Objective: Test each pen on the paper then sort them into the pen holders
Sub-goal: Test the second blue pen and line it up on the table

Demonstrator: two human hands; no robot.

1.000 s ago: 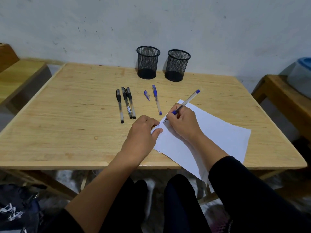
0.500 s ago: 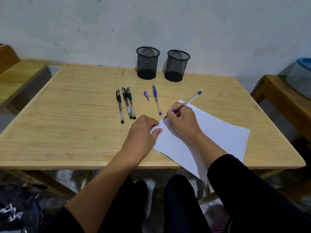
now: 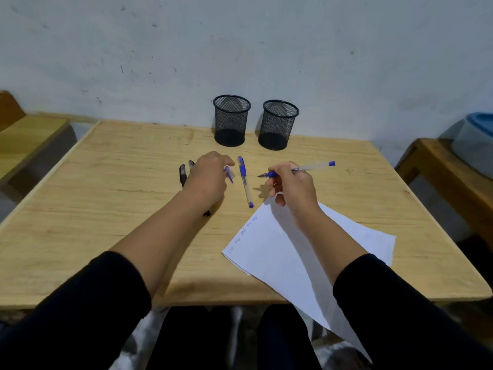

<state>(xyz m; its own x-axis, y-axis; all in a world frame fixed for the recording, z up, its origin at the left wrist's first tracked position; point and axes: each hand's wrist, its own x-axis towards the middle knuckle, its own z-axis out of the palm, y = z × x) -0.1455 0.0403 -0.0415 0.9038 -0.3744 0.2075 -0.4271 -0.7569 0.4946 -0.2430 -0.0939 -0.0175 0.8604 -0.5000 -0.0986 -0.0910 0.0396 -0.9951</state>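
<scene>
Right-hand grip point(image 3: 289, 186) on uncapped pen point(image 3: 298, 170), capped pen point(image 3: 245, 181) alongside
</scene>
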